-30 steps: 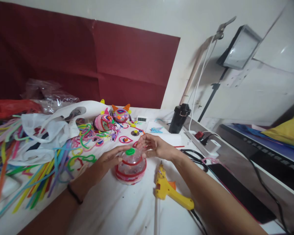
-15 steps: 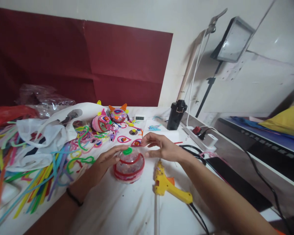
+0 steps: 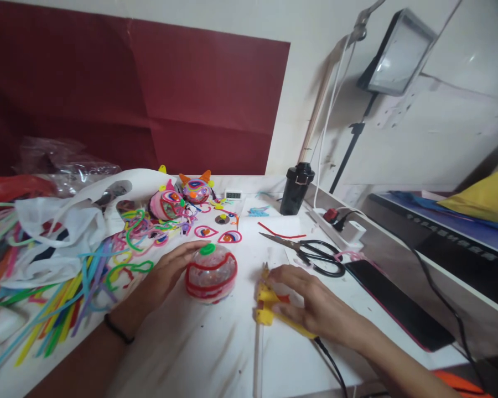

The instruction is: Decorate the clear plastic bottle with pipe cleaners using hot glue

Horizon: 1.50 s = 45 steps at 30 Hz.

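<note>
A clear plastic ball [image 3: 213, 270] with red pipe-cleaner lines and a green patch on top stands on the white table. My left hand [image 3: 166, 276] rests along its left side, fingers stretched toward the green patch; it touches the ball without wrapping round it. Over the yellow glue gun [image 3: 265, 301] hovers my right hand [image 3: 315, 298], fingers and thumb apart on either side of the gun's body. The gun lies on the table, its nozzle pointing away from me, and my hand partly covers its handle. Two eye-shaped pieces [image 3: 229, 237] lie beyond the ball.
Black-handled scissors [image 3: 311, 253] and a red pipe cleaner [image 3: 280, 232] lie behind my right hand. A phone [image 3: 398, 304] is at right. Loose pipe cleaners [image 3: 62, 309] crowd the left. Two decorated balls [image 3: 197, 190], a black bottle [image 3: 296, 189] and a power strip [image 3: 336, 229] stand behind.
My right hand has moved from beside the ball down and right to the glue gun, uncovering the scissors. My left hand has slid from the ball's top to its left side.
</note>
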Tool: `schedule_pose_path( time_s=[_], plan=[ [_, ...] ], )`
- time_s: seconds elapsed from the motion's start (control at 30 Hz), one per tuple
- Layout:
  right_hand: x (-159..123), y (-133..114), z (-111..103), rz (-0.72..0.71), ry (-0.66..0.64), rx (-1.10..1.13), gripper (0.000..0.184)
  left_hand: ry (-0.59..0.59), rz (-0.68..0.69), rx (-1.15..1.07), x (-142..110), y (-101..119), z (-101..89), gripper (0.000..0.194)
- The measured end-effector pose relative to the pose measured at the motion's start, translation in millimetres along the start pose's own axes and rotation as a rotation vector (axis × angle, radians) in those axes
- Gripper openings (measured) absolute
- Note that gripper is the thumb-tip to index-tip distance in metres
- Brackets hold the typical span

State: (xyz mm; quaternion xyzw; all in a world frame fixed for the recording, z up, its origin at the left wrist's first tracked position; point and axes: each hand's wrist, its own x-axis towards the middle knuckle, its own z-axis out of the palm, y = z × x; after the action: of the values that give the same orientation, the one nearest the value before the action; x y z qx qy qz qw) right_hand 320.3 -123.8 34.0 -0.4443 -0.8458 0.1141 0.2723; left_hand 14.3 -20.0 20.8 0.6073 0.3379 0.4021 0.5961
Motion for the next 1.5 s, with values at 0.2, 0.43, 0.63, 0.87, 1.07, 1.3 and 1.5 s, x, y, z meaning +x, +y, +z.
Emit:
schedule_pose_path(
  time_s=[0.2, 0.43, 0.63, 0.87, 1.07, 1.3, 1.5],
  plan=[
    [23.1, -26.7, 13.8, -0.238, 0.114, -0.109, 0.034, -0.074, 0.048, 0.014, -2.5, 1.2, -2.7, 0.039],
    [51.0, -42.3, 40.6, -0.44, 0.174, -0.411, 0.035, -0.255, 0.123, 0.045, -6.7, -2.3, -10.6, 0.069],
    [55.5, -42.6, 53.1, -0.54, 0.235, -0.507, 0.033, -0.259, 0.221, 0.219, -7.4, -2.5, -13.6, 0.076],
    [55.1, -47.2, 54.5, -0.511, 0.209, -0.453, 0.038, -0.209, 0.243, 0.277, -7.6, -1.4, -11.9, 0.055],
    [59.2, -46.0, 55.9, -0.533, 0.199, -0.502, 0.036, -0.017, 0.208, 0.304, -10.8, 2.6, 5.5, 0.042],
    [53.9, -47.7, 40.9, -0.465, 0.12, -0.376, 0.038, 0.007, 0.094, 0.139, -14.2, 11.4, 20.6, 0.041],
    [9.9, -22.7, 16.6, -0.264, 0.137, -0.364, 0.049, 0.018, 0.078, 0.2, -14.3, 13.3, 18.1, 0.044]
  ],
)
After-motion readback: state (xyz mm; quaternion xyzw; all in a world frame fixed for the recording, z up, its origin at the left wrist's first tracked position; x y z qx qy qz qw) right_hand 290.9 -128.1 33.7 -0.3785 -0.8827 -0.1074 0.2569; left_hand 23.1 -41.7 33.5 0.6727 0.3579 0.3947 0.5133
